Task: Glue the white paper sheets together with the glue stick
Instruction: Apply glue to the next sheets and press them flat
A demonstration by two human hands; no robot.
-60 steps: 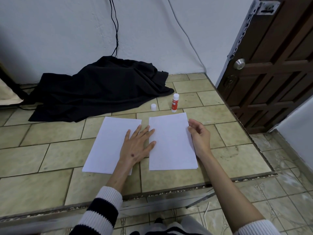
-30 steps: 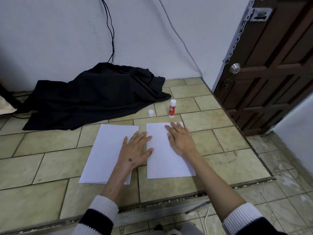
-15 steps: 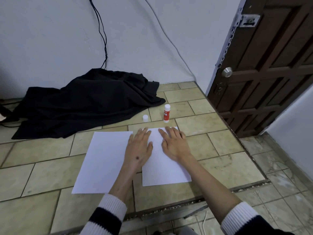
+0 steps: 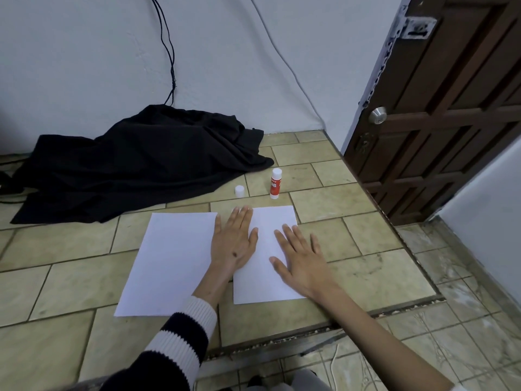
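Note:
Two white paper sheets lie side by side on the tiled platform: the left sheet [image 4: 169, 263] and the right sheet [image 4: 267, 249], their inner edges meeting under my left hand. My left hand [image 4: 234, 241] lies flat with straight fingers across that seam. My right hand [image 4: 298, 258] presses flat on the right sheet, fingers spread. Behind the sheets stands the red-and-white glue stick [image 4: 275, 184], uncapped, with its white cap [image 4: 239, 191] a little to its left. Neither hand touches the glue stick.
A heap of black cloth [image 4: 135, 162] covers the back left of the tiled platform [image 4: 70, 277]. The platform's front edge [image 4: 310, 331] drops to a lower floor. A brown wooden door [image 4: 451, 122] stands at the right; cables hang down the white wall.
My right hand came from the right sheet's edge onto its surface and slid back toward me. My left hand slid forward along the seam between the sheets. The camera tilted up.

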